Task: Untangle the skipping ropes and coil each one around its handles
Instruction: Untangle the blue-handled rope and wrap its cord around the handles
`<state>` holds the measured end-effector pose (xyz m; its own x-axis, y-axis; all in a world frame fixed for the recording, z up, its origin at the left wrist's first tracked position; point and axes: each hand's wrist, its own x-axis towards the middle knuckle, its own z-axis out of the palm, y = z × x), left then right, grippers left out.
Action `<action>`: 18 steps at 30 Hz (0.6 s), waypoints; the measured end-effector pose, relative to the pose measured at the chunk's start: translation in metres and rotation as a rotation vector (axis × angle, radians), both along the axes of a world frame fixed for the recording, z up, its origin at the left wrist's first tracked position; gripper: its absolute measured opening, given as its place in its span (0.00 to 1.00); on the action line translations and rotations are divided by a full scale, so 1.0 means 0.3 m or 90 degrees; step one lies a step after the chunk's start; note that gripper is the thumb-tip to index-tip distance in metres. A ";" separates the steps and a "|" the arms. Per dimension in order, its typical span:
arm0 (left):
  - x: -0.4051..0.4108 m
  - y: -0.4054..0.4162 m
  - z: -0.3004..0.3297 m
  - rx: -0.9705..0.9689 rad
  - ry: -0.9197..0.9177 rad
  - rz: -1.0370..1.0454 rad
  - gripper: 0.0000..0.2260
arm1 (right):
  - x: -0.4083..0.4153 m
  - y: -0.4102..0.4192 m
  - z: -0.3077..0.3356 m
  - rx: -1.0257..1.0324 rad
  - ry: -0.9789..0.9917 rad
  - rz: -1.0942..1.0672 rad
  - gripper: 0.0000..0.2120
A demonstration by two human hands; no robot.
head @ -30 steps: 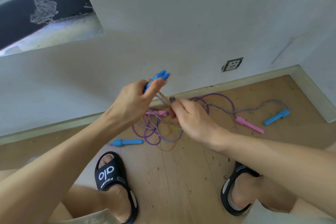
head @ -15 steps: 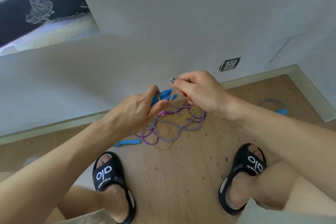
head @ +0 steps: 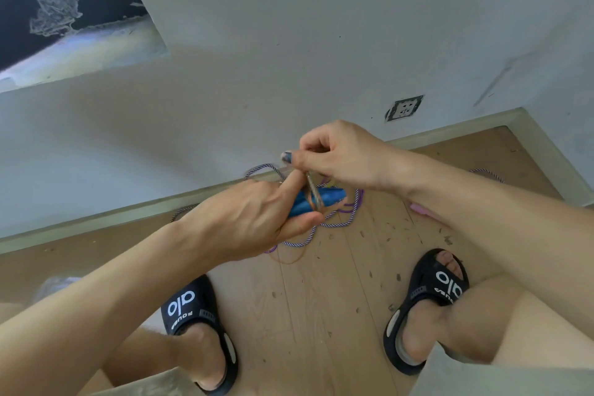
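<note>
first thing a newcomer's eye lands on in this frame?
The two hands at centre: the left hand grips a pair of blue handles, while the right hand just above pinches a thin orange rope wrapped around them. Below them, a tangle of purple ropes lies on the wooden floor near the wall, and black slides frame the bottom.

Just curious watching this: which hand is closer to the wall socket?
Right. The right hand is raised just below-left of the wall socket; the left hand, gripping the blue handles, sits lower and farther left.
</note>
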<state>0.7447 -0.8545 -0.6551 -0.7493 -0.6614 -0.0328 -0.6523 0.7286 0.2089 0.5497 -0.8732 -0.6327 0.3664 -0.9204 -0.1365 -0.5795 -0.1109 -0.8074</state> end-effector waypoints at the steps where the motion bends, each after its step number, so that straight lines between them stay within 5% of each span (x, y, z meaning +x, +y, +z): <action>1: 0.001 0.003 0.012 -0.010 0.018 0.006 0.25 | -0.002 -0.010 -0.009 0.024 -0.019 0.000 0.22; 7: 0.024 0.009 0.046 0.001 0.059 0.059 0.17 | 0.016 0.003 -0.091 0.219 -0.117 0.008 0.25; 10: 0.029 0.013 0.036 0.052 0.119 0.054 0.09 | 0.025 0.020 -0.104 0.283 -0.122 0.022 0.19; 14: 0.034 -0.014 0.030 0.053 0.167 0.099 0.03 | 0.073 0.068 -0.138 0.272 -0.059 -0.056 0.13; 18: 0.026 -0.032 -0.013 0.063 0.159 0.186 0.10 | 0.142 0.120 -0.167 0.242 -0.085 -0.220 0.17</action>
